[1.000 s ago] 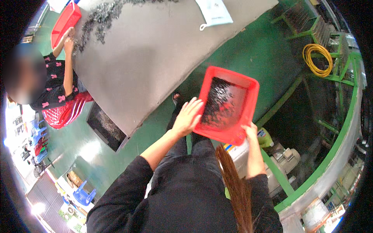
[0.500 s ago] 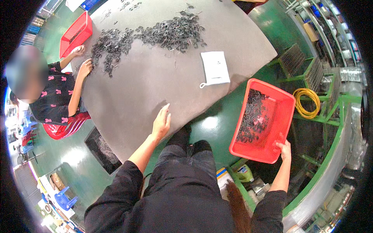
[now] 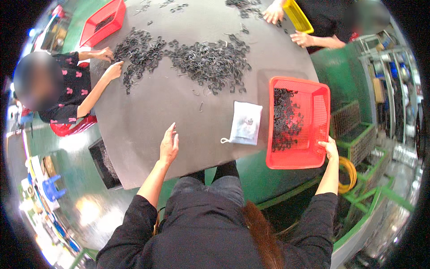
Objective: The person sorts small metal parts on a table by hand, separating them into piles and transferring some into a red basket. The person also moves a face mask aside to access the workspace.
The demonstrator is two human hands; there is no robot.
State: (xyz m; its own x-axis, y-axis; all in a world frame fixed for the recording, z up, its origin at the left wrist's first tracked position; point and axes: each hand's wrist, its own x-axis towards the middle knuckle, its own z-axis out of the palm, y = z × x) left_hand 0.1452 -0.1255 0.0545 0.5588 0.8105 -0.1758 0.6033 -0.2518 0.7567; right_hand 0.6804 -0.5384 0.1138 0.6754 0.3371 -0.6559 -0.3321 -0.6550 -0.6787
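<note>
your right hand point(image 3: 329, 147) clamps the rim of a red basket point(image 3: 313, 127) of black hooks point(image 3: 284, 119) at two o'clock; your left hand point(image 3: 168, 149), fingers loosely extended, hangs at eleven over the bench point(image 3: 139, 116).

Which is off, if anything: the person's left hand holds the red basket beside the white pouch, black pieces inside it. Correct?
Wrong hand. The head view shows the right hand holding the red basket at its edge; the left hand is open and apart from it. The rest stands: it is beside the white pouch, with black pieces inside.
</note>
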